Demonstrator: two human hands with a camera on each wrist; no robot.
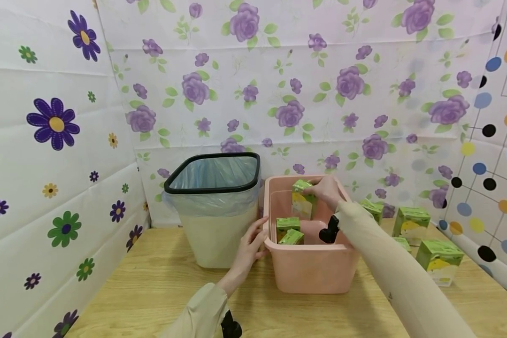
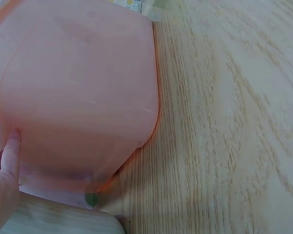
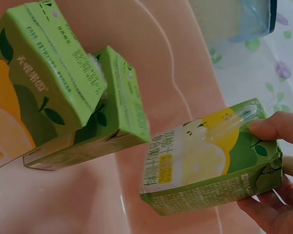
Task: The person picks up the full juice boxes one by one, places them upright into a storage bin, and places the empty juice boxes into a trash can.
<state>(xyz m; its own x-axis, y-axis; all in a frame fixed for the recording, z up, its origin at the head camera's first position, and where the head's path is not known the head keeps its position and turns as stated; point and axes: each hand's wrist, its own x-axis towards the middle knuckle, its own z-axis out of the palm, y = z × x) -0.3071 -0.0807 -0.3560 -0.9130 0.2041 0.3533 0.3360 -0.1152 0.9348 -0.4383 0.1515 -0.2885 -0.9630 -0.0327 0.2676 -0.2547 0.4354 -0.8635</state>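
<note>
Holding one green-and-yellow cardboard juice carton [image 1: 300,204] (a clear-wrapped straw [image 3: 234,123] on its face), the right hand [image 1: 327,190] pinched it at one end, inside the rectangular pink plastic tub [image 1: 312,272]. Left hand [image 1: 248,248]: fingers extended, touched the tub's left side. Within the tub, near its left wall, sat two matching cartons [image 1: 288,222]. On the light wood-grain desk [image 1: 126,291], at right, stood four more cartons [image 1: 441,258]; at left, one cream plastic bin [image 1: 219,239], black-rimmed, lined with translucent film [image 1: 224,173].

"What does the left wrist view lose?"

"Part of the left grip [image 2: 6,183], past its left edge."

"And the head view?"

"The right sleeve [image 1: 384,253] partly hides two green cartons [image 1: 374,209]. Small print on the held carton [image 3: 210,161] is blurred."
</note>
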